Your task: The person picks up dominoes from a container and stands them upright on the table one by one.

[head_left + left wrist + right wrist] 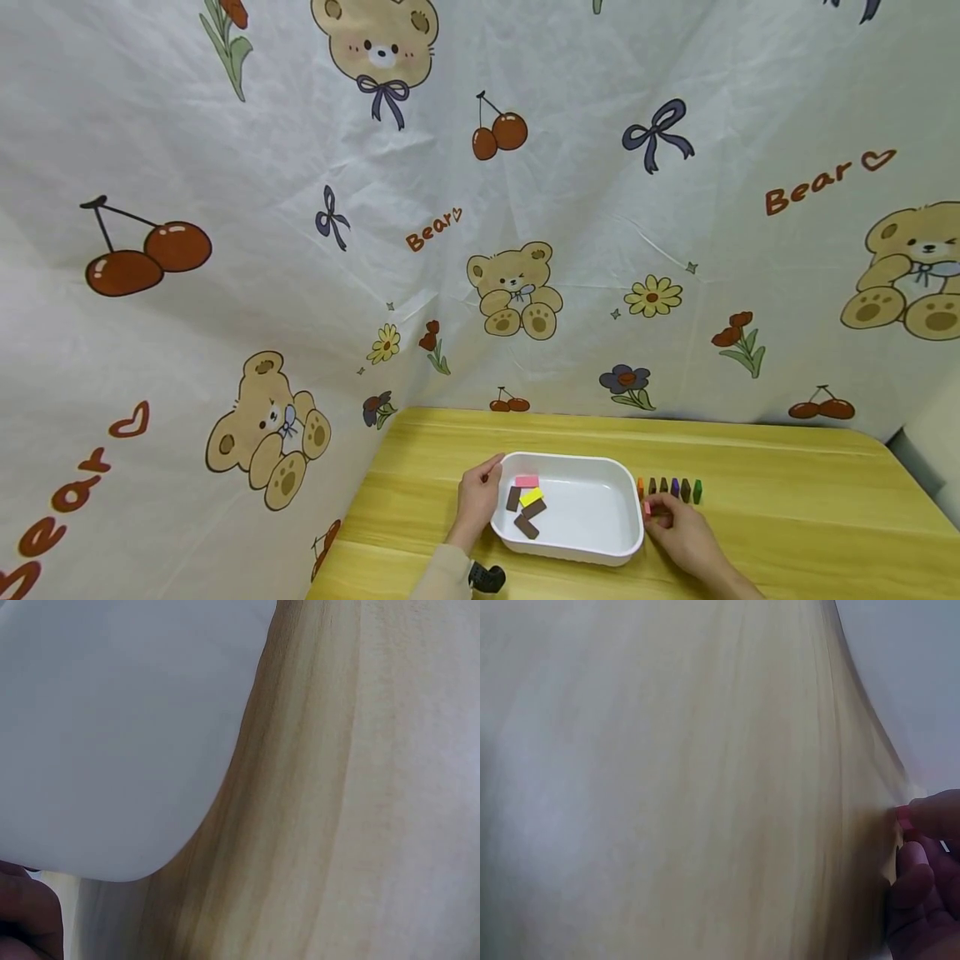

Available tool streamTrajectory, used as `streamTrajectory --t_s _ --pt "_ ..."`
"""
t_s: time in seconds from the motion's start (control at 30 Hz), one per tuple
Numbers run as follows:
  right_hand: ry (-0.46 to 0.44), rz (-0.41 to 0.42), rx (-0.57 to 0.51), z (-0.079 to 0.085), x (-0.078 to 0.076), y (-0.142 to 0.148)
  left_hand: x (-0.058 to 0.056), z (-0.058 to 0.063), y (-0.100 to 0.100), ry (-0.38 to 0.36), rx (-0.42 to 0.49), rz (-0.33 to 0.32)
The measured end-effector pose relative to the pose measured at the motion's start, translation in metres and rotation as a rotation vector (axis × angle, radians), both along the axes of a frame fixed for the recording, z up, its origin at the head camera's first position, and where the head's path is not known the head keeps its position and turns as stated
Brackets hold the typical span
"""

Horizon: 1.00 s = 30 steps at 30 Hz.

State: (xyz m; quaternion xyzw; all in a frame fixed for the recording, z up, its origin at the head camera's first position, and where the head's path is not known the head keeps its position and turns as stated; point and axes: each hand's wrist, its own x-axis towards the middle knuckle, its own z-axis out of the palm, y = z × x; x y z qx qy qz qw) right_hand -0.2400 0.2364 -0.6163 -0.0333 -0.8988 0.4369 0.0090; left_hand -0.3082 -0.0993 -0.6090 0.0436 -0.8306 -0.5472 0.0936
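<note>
My left hand (477,498) holds the left side of a white rectangular tray (588,510), fingertips at its upper left corner. In the left wrist view, curled fingers (30,911) show beside the tray's pale wall (135,742). Inside the tray, toward its left, lie a pink block (527,481), a yellow block (532,497) and several dark brown blocks (527,527). Just off the tray's right side, my right hand (681,531) pinches a small pinkish-red block (904,817) between thumb and finger, close over the table.
Right of the tray, behind my right hand, a row of small upright blocks stands on the wood-grain table (787,517). It runs from an orange block (641,488) past brown and purple ones to a green block (698,492). A bear-print cloth (585,208) hangs behind and left.
</note>
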Motion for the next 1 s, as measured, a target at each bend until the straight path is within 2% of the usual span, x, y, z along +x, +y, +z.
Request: streamTrajectory --t_s 0.3,0.77,1.0 --pt "0.012 -0.007 0.005 -0.003 0.001 -0.001 0.005 0.008 0.001 0.003 0.003 0.008" --pt "0.012 -0.014 -0.018 0.000 0.012 0.007 0.005 0.007 0.002 -0.016 0.008 0.014" --pt "0.059 -0.046 -0.007 0.009 0.016 0.005 0.005 0.008 0.002 -0.003 0.007 0.016"
